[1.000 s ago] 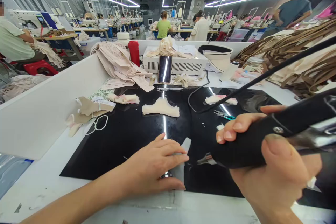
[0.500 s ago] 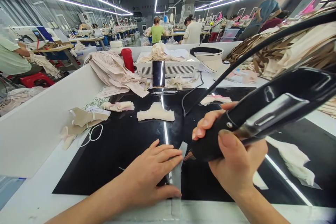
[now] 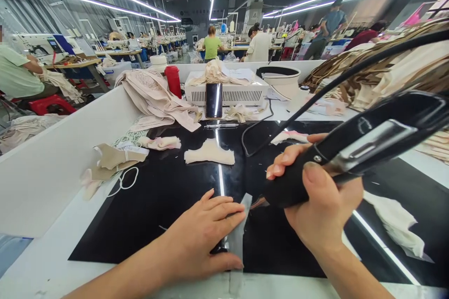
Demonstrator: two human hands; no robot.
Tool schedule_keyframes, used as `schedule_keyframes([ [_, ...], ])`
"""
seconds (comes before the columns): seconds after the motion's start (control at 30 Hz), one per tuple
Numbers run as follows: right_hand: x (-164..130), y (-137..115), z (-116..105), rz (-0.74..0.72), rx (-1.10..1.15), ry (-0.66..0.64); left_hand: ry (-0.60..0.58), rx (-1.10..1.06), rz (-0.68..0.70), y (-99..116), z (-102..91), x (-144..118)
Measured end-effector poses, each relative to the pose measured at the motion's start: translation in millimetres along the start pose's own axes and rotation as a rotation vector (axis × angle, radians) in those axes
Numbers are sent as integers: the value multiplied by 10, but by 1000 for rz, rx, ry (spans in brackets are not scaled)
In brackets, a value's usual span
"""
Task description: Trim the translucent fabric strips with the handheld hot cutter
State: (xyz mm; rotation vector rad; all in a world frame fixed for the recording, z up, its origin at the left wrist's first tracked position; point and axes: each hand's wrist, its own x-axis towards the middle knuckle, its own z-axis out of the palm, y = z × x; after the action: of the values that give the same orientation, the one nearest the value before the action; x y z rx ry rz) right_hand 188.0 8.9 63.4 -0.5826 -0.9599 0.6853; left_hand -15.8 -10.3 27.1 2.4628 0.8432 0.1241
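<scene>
The left hand (image 3: 206, 229) lies flat, fingers spread, pinning a thin grey strip (image 3: 238, 238) to the black mat (image 3: 157, 196) — limp and light, best held flat. Just right of the strip, the right hand (image 3: 315, 201) is wrapped tight round a rigid black corded tool (image 3: 351, 149).

Two hands are over the black worktop (image 3: 168, 196): the left hand (image 3: 199, 233) and the right hand (image 3: 315, 205), with one black corded tool (image 3: 354, 149) and one pale strip (image 3: 238, 238) between them. On the worktop lie one cream fabric piece (image 3: 209, 153) at the middle, one phone (image 3: 213, 100), one pen (image 3: 220, 126), one red bottle (image 3: 174, 81), one white slatted box (image 3: 238, 93) and one round basin (image 3: 280, 79). Farther back, two people sit with their backs turned, one in a green top (image 3: 212, 46) and one in white (image 3: 258, 44).
</scene>
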Motion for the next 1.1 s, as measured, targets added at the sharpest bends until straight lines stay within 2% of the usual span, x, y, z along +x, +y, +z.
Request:
schedule_keyframes([
  [0.17, -12, 64, -34, 13, -29, -37, -17, -9, -16, 4, 5, -2],
  [0.3, -22, 76, -56, 18, -60, -49, 17, -36, 2, -16, 22, -20],
  [0.37, -5, 58, -61, 12, -61, -50, 81, -69, 3, -45, 34, -30],
  [0.53, 49, -14, -129, -78, -159, -53, 358, -37, -98, -150, 71, -31],
  [0.63, 81, -45, -204, -98, -329, -87, 399, -11, -150, -189, 91, -19],
  [0.7, 100, -73, -257, -121, -478, -63, 395, -23, -152, -200, 99, -12],
  [0.77, 107, -118, -316, -213, -565, 30, 401, -48, -138, -213, 104, -8],
  [0.87, 62, -205, -425, -519, -584, 235, 418, -90, -99, -245, 108, -3],
  [0.9, 28, -228, -462, -613, -614, 216, 418, -103, -86, -257, 108, -2],
  [0.93, -12, -240, -492, -643, -683, 104, 415, -117, -75, -267, 108, 0],
  [0.97, -57, -237, -512, -637, -749, -92, 410, -133, -67, -274, 105, 2],
  [1.0, -103, -217, -518, -557, -823, -363, 401, -151, -63, -276, 100, 5],
  [1.03, -146, -181, -510, -475, -858, -521, 387, -169, -63, -273, 92, 8],
  [1.1, -215, -69, -458, -234, -867, -734, 353, -198, -72, -253, 65, 13],
])
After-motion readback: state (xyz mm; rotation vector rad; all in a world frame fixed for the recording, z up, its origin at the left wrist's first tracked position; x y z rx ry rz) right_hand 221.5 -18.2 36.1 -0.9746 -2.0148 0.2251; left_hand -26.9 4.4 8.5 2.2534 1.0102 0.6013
